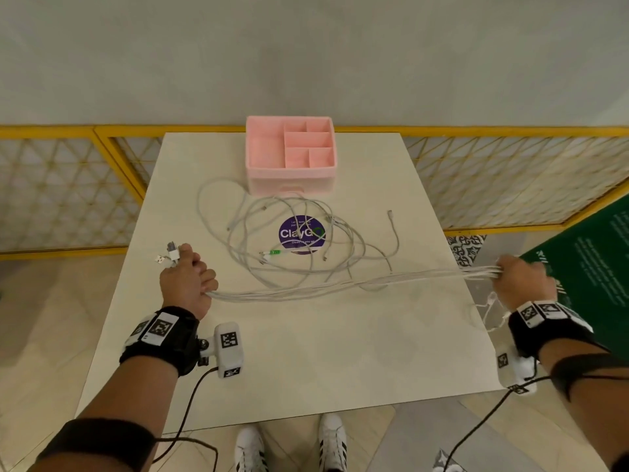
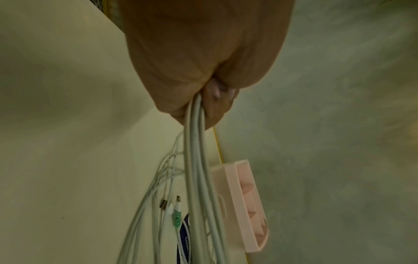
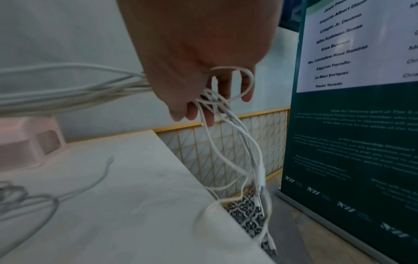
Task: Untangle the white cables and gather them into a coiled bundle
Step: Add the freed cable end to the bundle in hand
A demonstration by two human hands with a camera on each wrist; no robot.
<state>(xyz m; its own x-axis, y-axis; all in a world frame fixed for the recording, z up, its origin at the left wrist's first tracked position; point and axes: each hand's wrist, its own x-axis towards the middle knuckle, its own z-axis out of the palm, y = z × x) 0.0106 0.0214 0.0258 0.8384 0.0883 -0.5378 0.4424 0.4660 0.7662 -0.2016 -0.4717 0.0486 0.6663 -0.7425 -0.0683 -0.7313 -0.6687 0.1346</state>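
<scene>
White table (image 1: 306, 352) against a grey wall, yellow lattice railing (image 1: 68, 185) behind it and to both sides. Pink organizer (image 1: 291, 155) sits at the table's far edge, centred. Purple round sticker (image 1: 301, 235) just in front of the organizer. Green banner stand (image 1: 592, 267) right of the table, past its right edge; patterned floor tile shows beside it.

White cables (image 1: 306, 287): loose tangle lies over the sticker, just in front of the organizer; several strands run taut across the table between both hands.

Left hand (image 1: 189, 282) fisted round the strand bundle near the table's left edge, plug ends sticking out above the fist. Right hand (image 1: 522, 284) off the right edge, fingers curled round the other end; loose ends hang below it.

Right wrist view is motion-blurred, banner text mostly unreadable. Left wrist view: palm blocks the fingers. Strand count unclear. Sticker text partly covered by cable.
</scene>
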